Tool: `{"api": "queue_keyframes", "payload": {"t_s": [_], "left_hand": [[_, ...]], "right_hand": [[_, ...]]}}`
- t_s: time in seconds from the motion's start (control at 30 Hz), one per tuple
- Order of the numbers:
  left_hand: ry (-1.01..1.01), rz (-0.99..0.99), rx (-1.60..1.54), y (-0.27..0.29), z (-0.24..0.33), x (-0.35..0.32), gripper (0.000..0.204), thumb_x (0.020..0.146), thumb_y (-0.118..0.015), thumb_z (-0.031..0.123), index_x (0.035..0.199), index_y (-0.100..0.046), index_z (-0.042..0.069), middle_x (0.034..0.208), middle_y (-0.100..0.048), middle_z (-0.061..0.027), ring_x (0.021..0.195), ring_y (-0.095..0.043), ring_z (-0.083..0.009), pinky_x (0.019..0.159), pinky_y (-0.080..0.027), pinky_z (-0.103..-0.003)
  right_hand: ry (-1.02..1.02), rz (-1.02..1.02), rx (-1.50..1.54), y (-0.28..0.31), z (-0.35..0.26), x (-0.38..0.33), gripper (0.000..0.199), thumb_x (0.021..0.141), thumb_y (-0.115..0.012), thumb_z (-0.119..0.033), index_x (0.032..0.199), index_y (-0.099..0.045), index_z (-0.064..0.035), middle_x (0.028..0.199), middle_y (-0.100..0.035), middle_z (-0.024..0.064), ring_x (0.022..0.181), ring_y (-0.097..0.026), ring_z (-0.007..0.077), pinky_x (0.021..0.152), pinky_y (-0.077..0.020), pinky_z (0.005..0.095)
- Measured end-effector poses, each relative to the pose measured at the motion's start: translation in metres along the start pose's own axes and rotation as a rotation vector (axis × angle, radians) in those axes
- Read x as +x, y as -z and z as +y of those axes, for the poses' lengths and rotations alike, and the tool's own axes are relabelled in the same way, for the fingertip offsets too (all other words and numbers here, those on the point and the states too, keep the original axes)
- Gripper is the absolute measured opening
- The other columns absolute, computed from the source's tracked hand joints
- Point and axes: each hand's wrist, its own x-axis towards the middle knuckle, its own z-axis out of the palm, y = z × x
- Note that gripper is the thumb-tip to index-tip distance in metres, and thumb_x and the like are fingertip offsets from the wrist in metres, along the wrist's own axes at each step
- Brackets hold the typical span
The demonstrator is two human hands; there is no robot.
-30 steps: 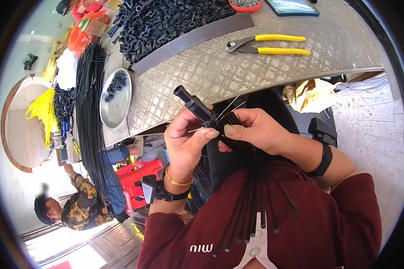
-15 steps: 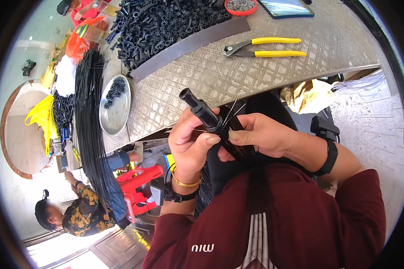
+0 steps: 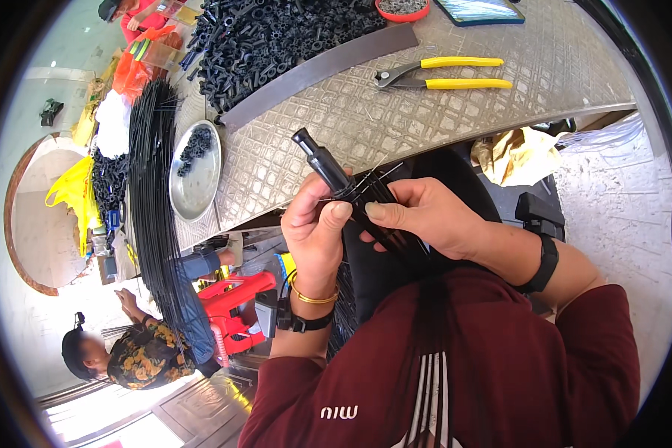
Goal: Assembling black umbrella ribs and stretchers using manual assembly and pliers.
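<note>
from here, the left grip (image 3: 313, 231) pinches a black tube (image 3: 319, 160) at its near end, just nudged toward the bench (image 3: 276, 164); the right grip (image 3: 429, 216) pinches black rods (image 3: 399, 243) beside it (both still busy). pliers (image 3: 467, 84) lie beyond.

Your left hand (image 3: 312, 237) holds a black stepped tube (image 3: 323, 164); your right hand (image 3: 431, 215) grips what look like thin black rods (image 3: 400, 243), blurred below. Yellow-handled pliers (image 3: 464, 84) lie on the table (image 3: 425, 116).
</note>
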Motion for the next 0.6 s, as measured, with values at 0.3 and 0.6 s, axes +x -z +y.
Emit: {"api": "queue_keyframes", "payload": {"t_s": [0.3,0.6], "left_hand": [[0.0,0.047,0.019,-0.022,0.012,0.004,0.026,0.079,-0.069,0.001,0.102,-0.059,-0.003,0.097,-0.06,-0.006,0.084,-0.056,-0.0099,0.078,-0.046,-0.024],[0.2,-0.101,-0.183,-0.003,0.005,0.01,0.029,0.075,-0.073,0.008,0.099,-0.06,-0.002,0.098,-0.062,-0.0075,0.085,-0.059,-0.0137,0.078,-0.048,-0.028]], "right_hand": [[0.24,-0.005,-0.21,0.001,0.006,-0.003,0.027,0.088,-0.062,-0.028,0.082,-0.061,-0.002,0.071,-0.06,-0.0007,0.065,-0.053,0.0044,0.059,-0.0429,0.021],[0.003,-0.076,0.071,0.003,-0.001,-0.006,0.021,0.087,-0.064,-0.022,0.09,-0.061,-0.0017,0.076,-0.064,0.007,0.07,-0.064,0.013,0.063,-0.0518,0.0253]]}}
